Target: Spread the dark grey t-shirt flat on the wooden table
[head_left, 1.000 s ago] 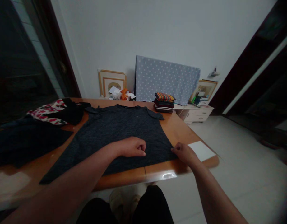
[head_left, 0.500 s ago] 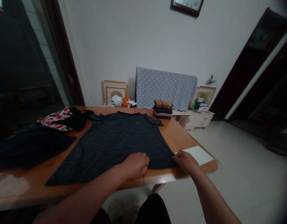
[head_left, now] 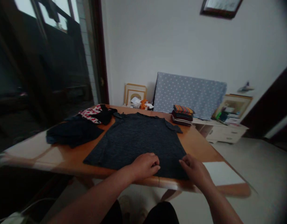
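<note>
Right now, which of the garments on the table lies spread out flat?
The dark grey T-shirt, nearest the left hand and right hand. The clothes left of it lie bunched; those in the stack are folded.

One view: head-worn camera, above near edge of tabletop (head_left: 201, 144). Faces forward and steeply down, wide take. Left hand (head_left: 146, 165) and right hand (head_left: 196, 169) close, low in frame; dark shirt (head_left: 143, 137) mid-frame. White wall (head_left: 138, 40) farther off, filling upper middle. Wearer's knees (head_left: 160, 214) at bottom edge.
</note>
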{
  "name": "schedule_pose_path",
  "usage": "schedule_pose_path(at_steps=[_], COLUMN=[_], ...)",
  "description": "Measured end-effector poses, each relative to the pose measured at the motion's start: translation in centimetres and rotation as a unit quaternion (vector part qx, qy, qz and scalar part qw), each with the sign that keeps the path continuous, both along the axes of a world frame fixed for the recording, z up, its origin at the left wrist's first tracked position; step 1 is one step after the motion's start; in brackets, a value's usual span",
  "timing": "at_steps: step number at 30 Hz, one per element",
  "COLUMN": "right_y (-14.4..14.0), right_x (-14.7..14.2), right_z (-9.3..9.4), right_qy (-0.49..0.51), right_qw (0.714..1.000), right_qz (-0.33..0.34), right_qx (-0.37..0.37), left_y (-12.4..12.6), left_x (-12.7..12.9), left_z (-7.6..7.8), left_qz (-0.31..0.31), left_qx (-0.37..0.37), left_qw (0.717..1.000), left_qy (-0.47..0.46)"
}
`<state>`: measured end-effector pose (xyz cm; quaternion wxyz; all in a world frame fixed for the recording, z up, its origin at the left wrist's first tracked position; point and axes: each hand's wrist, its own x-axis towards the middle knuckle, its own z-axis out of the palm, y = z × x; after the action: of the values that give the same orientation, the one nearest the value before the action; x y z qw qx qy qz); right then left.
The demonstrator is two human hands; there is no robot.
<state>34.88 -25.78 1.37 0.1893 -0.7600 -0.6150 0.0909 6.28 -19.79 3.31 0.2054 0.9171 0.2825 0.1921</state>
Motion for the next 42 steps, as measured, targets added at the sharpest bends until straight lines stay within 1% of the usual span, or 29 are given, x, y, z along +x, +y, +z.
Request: schedule_pose_path(at_steps=[2,4,6,9,12,14,16,18,20,22,24,27,32,34,37,42], right_y=[0.5,0.9,1.3,1.8,2.2,2.5,2.6,2.7,2.8,2.9,3.0,3.2,3.6,3.7,3.7,3.7], right_x=[-0.5,-0.4,-0.2,-0.5,-2.3,-4.3,-6.5,-8.8,-10.9,-12.5,-13.4,-13.5,-12.8,-12.7,-12.7,-12.8], right_z=[-1.3,-2.4,-3.0,-3.1,-2.7,-2.5,-2.2,-2.0,-1.8,-1.6,-1.6,-1.8,-2.4,-2.5,-2.5,-2.7], right_qy=[0.008,-0.001,-0.003,0.0,0.007,0.015,0.025,0.034,0.039,0.038,0.03,0.025,0.041,0.044,0.046,0.057], right_qw=[0.998,0.996,0.995,0.995,0.995,0.995,0.994,0.991,0.988,0.986,0.986,0.987,0.985,0.984,0.984,0.985], right_qz=[0.051,0.06,0.061,0.071,0.08,0.089,0.103,0.122,0.144,0.159,0.162,0.155,0.164,0.168,0.167,0.159], right_qx=[-0.042,-0.068,-0.077,-0.077,-0.064,-0.051,-0.041,-0.033,-0.028,-0.033,-0.039,-0.044,-0.044,-0.046,-0.049,-0.046], left_y=[0.2,0.6,1.2,2.2,2.7,2.6,2.0,1.3,0.6,0.1,-0.2,-0.4,-0.7,-0.8,-0.9,-0.6], left_x=[-2.3,-5.4,-9.1,-15.2,-21.1,-24.1,-26.1,-27.1,-27.4,-27.2,-27.0,-27.1,-28.0,-28.2,-27.8,-27.0], left_z=[0.1,0.0,-0.2,-0.8,-1.4,-1.6,-1.8,-1.9,-2.0,-1.9,-1.8,-1.5,-1.3,-1.2,-0.9,-0.6], left_qz=[0.042,0.099,0.167,0.268,0.371,0.411,0.422,0.413,0.404,0.411,0.43,0.469,0.58,0.6,0.605,0.59], left_qx=[-0.008,-0.009,-0.008,-0.01,-0.035,-0.07,-0.091,-0.08,-0.047,-0.014,0.005,0.008,-0.021,-0.029,-0.034,-0.046], left_qw=[0.999,0.993,0.98,0.953,0.913,0.896,0.894,0.905,0.913,0.911,0.901,0.881,0.81,0.795,0.789,0.798], left_qy=[-0.032,-0.069,-0.104,-0.143,-0.166,-0.154,-0.118,-0.067,-0.015,0.026,0.051,0.062,0.085,0.091,0.098,0.115])
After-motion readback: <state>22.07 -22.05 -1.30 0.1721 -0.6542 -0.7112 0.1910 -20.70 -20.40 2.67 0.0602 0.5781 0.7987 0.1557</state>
